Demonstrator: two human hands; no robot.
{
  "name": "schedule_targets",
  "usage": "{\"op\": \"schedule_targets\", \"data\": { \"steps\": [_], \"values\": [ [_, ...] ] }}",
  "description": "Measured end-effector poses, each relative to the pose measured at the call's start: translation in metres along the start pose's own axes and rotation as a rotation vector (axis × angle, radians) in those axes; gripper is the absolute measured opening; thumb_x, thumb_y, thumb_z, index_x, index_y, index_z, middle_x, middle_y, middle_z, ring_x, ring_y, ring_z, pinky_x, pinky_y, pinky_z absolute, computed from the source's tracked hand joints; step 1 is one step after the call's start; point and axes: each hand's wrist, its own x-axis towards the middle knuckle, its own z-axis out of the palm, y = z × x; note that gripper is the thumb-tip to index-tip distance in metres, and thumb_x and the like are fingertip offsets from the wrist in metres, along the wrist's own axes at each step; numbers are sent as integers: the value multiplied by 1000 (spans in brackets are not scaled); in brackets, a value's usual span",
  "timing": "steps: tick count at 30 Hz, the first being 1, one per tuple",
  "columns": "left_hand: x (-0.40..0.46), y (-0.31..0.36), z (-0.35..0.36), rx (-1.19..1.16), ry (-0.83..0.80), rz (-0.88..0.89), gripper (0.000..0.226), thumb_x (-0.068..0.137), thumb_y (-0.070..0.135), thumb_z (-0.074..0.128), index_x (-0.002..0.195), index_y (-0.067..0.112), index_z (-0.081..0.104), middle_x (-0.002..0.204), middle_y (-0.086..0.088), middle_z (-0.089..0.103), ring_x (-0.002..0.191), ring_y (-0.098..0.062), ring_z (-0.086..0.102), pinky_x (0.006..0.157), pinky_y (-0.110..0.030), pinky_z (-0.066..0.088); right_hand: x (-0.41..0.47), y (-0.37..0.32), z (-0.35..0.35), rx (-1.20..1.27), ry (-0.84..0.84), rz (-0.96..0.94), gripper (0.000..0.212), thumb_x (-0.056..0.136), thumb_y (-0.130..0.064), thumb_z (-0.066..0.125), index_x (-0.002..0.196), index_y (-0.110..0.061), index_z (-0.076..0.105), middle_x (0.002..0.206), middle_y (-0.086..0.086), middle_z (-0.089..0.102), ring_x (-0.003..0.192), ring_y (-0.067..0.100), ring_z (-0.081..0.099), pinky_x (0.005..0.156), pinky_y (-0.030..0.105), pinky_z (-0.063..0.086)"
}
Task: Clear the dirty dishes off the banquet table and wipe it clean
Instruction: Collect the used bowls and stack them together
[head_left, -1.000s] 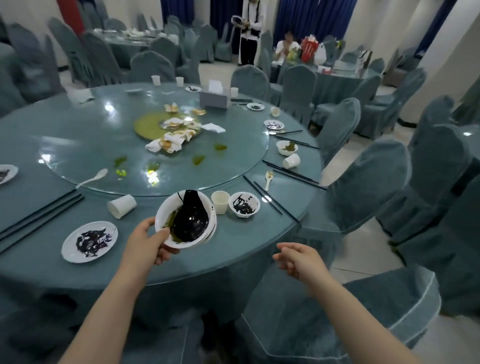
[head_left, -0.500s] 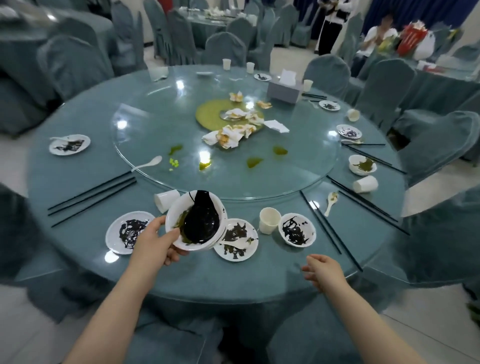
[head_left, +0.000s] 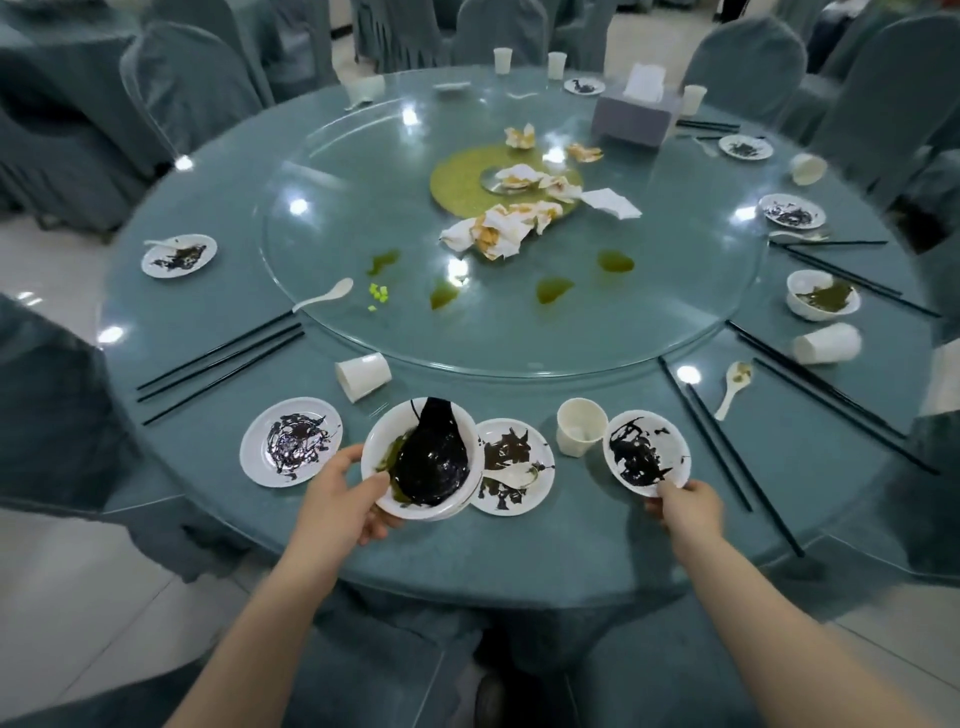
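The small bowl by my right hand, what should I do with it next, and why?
Probably lift the small bowl and nest it into the stack of bowls held in your left hand. Your right hand already touches its near rim, and the stack sits close by.

Near edge: bare cloth (head_left: 571, 551) lying open between the left hand (head_left: 337, 499) and right hand (head_left: 685, 506). Plate (head_left: 514, 467) and upright cup (head_left: 581, 427) crowding the gap just beyond. Tipped cup (head_left: 362, 375) blocking far-left approach. Chopsticks (head_left: 727, 447) lying across the right side. Turntable (head_left: 509, 332) near arc standing mostly open.
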Motion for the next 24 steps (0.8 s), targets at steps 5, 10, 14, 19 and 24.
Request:
{"op": "schedule_targets", "data": {
  "steps": [5,10,14,19,24],
  "values": [
    [-13,-2,3,19,-12,10,28,90,6,52,116,18,50,56,-14,67,35,-13,49,35,-18,32,-10,8,-12,104,56,14,12,83,0,48,89,-7,55,69,10,61,36,6,56,49,25,38],
    [-36,-1,2,3,-44,21,31,91,5,52,118,18,50,56,-15,67,36,-13,49,35,-19,32,-50,12,-37,124,31,-42,14,84,-4,49,93,-3,61,70,10,63,51,16,55,49,25,38],
    [-62,3,7,-26,-95,51,26,92,7,52,115,19,51,55,-14,67,34,-11,47,36,-19,32,-93,7,-65,144,22,-122,13,87,-6,52,93,-2,63,68,11,64,50,15,52,47,24,37],
    [-97,8,20,-43,-186,119,25,91,7,51,112,22,50,55,-13,67,34,-11,45,38,-19,32,-149,3,-110,215,-27,-187,12,88,-9,55,95,-8,65,61,5,61,48,12,49,43,20,38],
    [-140,12,46,-38,-304,180,24,90,8,51,108,24,53,58,-12,68,36,-10,48,37,-19,35,-196,13,-163,298,-32,-249,10,89,-8,57,92,-10,66,59,4,57,43,11,46,39,18,37]
  ]
}}
